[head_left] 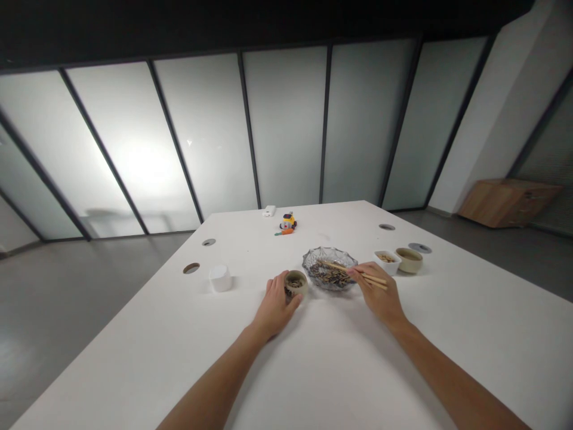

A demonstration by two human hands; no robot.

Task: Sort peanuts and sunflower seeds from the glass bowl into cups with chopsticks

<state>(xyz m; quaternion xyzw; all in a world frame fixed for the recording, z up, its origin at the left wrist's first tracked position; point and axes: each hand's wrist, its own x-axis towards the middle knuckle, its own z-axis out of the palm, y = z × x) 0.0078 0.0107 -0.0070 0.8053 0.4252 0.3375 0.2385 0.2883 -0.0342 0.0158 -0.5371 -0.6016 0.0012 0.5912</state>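
Note:
My left hand (274, 306) is wrapped round the side of a small beige cup (299, 290), which stands on the table with some dark seeds inside. In my right hand (378, 297) is a pair of wooden chopsticks (370, 279), gripped near their back ends. Their tips reach left over a clear scalloped glass bowl (314, 278). A heap of striped seeds, apparently sunflower seeds (333, 275), lies in that bowl. Whether the tips pinch a seed is too small to tell.
Right of the glass bowl stand a white dish (391, 268) of pale nuts and a beige bowl (410, 261). A white container (220, 279) sits at left. Farther back are a yellow toy vehicle (289, 221), a toy carrot (285, 232) and a white box (269, 211).

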